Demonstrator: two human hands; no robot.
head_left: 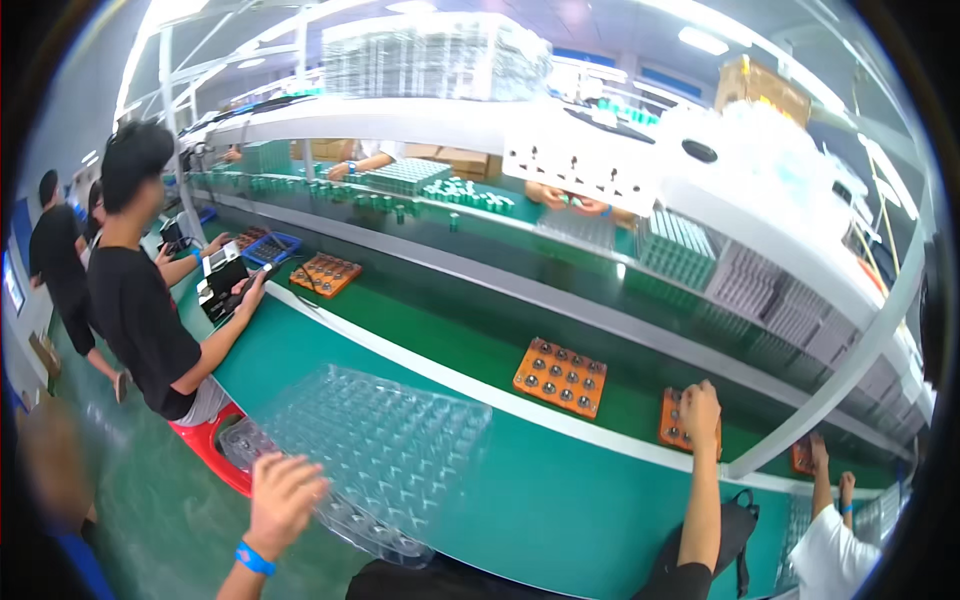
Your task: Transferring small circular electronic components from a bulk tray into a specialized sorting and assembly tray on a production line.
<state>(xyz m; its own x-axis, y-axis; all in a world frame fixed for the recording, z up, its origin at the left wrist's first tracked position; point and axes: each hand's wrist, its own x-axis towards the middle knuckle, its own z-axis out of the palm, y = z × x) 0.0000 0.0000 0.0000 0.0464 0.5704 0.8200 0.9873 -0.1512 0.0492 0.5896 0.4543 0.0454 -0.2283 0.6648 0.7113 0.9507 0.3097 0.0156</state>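
Observation:
My left hand (285, 503), with a blue band at the wrist, is raised beside the near left edge of a clear plastic tray (375, 450) with rows of moulded pockets. Its fingers are spread and hold nothing. Under that tray, a second clear tray (375, 535) with round pockets sticks out past the table edge. My right hand (700, 412) reaches over the rail onto an orange block (676, 432) that carries round metal parts. Its fingers are curled down at the block; whatever they grip is hidden. To its left lies another orange block (560, 377) with rows of round metal parts.
A white rail (450, 392) divides the green table (570, 500) from the green conveyor. Another orange block (325, 274) lies farther left, near a co-worker (150, 290) at a black device. A red stool (215, 460) stands left. A slanted white post (840, 375) rises right.

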